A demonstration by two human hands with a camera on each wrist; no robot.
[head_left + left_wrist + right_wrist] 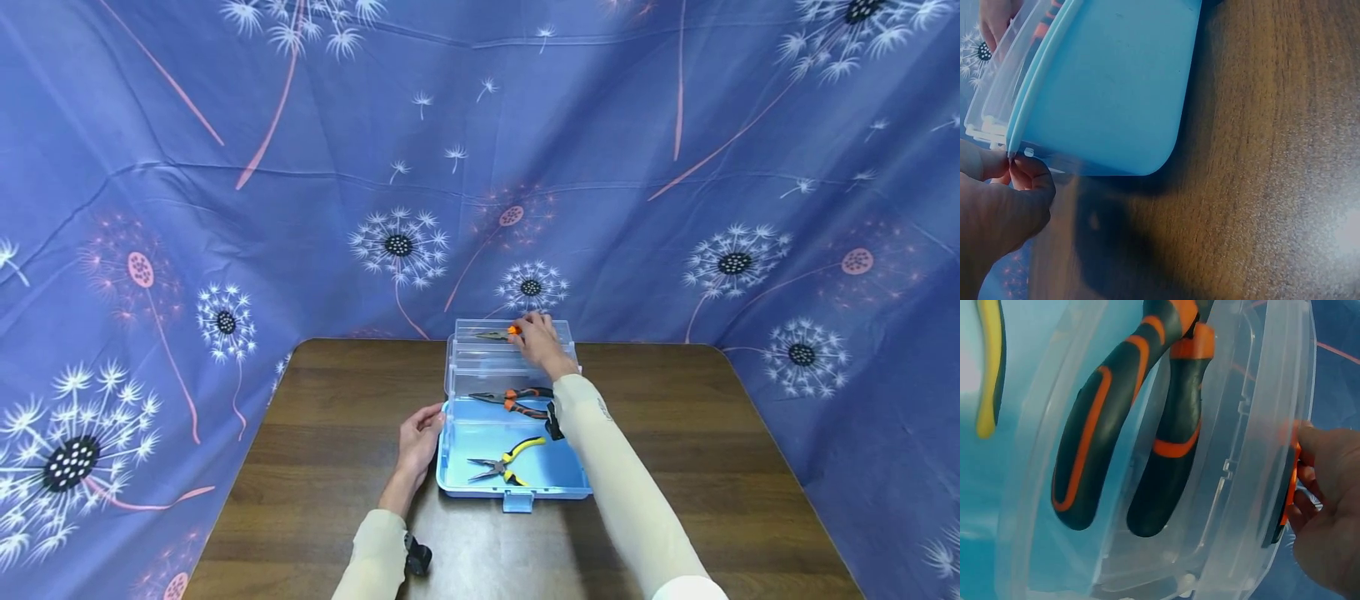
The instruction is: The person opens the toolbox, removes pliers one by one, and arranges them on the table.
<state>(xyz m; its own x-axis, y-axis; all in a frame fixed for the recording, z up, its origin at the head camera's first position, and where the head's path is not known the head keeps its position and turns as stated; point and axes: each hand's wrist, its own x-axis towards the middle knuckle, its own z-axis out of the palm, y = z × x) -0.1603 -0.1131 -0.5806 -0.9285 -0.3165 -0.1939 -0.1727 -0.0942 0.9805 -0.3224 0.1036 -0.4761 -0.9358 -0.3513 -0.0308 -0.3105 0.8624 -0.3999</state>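
Observation:
A light blue toolbox (551, 493) stands with its clear tiers raised toward the back. On its left side my left hand (418, 442) pinches the rim (1041, 69) between thumb and fingers. My right hand (538, 343) reaches to the topmost clear tray (462, 327) and grips long-nose pliers (492, 335) by their orange and dark handles; their tips point left. Below, larger black-and-orange pliers (512, 401) lie in a lower clear tray. Yellow-and-black pliers (513, 460), handles spread, lie on the blue floor of the box.
Brown wooden table (337, 417) extends on both sides of the box. A latch (518, 502) hangs at the box's front edge. Behind the table hangs a blue cloth (315, 250) with dandelion prints. Each wrist wears a small black camera (417, 555).

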